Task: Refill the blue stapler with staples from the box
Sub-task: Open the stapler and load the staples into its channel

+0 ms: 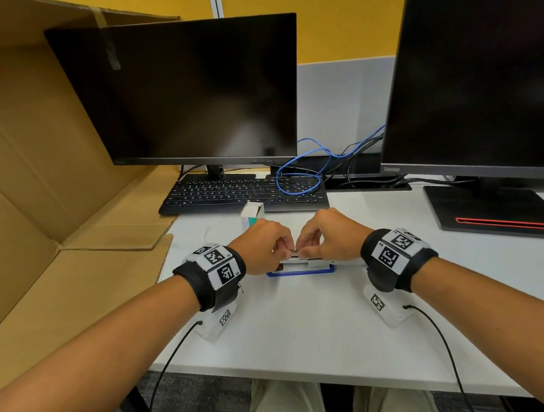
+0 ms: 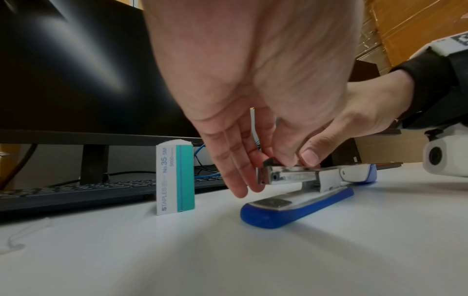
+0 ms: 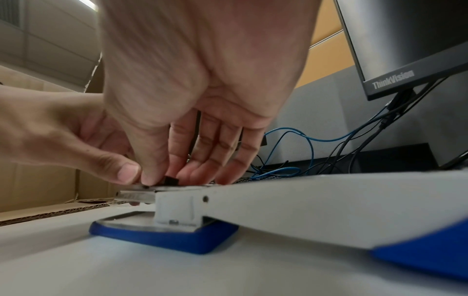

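Observation:
The blue stapler (image 1: 300, 272) lies opened flat on the white desk, its lid (image 3: 329, 204) folded back to the right. Its metal magazine (image 2: 291, 177) points left above the blue base (image 2: 291, 210). Both hands meet over the magazine. My left hand (image 1: 281, 249) and my right hand (image 1: 308, 249) pinch a short silver staple strip (image 1: 293, 253) at the top of the channel. A small black part (image 3: 171, 180) sits between the fingertips. The staple box (image 2: 174, 178), white and teal, stands upright just behind my left hand.
A black keyboard (image 1: 242, 192) and a monitor (image 1: 186, 91) stand behind the box, with blue cable (image 1: 297, 176) looped beside them. A second monitor stands on its base (image 1: 497, 214) at the right. A large cardboard box (image 1: 27, 163) lies open at the left.

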Demonstrator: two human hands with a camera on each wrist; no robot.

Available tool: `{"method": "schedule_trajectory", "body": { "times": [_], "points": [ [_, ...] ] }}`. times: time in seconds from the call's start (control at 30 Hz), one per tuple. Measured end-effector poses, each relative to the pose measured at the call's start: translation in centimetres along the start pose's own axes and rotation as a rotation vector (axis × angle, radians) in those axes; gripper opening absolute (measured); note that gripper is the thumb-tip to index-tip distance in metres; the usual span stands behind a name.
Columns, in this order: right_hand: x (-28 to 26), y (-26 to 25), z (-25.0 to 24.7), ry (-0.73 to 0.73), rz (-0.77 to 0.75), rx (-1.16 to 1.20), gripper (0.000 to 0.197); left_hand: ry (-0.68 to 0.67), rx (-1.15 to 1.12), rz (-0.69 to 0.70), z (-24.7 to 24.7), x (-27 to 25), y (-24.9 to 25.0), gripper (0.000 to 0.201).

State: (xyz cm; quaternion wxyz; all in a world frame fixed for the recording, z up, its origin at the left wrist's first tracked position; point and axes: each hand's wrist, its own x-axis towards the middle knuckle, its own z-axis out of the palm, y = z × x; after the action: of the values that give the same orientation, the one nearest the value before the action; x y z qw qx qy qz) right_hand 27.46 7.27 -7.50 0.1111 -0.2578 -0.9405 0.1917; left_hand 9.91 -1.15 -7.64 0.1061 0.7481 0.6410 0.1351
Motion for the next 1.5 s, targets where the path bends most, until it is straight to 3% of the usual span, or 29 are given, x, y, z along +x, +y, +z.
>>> {"method": "schedule_trajectory", "body": {
  "times": [0.2,0.57,1.0,1.27,1.5],
  "points": [
    [-0.3,-0.2,0.1,0.026,-0.013,0.005,0.016,0.004,0.016,0.001,0.3,-0.2,-0.2,0.004],
    [-0.4,-0.8,-0.1,0.005,-0.003,-0.048,0.018,0.017,0.087,0.004,0.3,-0.7,-0.2,0.005],
    [-0.7,-0.7,-0.2,-0.021,0.058,-0.092,0.029,0.049,0.092,0.03,-0.3,-1.3,0.3,0.022],
    [-2.4,0.5,-1.6,-0.153,0.182,-0.221,0.034,-0.02,0.136,0.027,-0.1,-1.2,0.4,0.031],
    [-3.1,1.0,-1.9,-0.179,0.217,-0.216,0.034,-0.013,0.106,0.009,-0.4,-1.1,0.3,0.021]
  ]
}}
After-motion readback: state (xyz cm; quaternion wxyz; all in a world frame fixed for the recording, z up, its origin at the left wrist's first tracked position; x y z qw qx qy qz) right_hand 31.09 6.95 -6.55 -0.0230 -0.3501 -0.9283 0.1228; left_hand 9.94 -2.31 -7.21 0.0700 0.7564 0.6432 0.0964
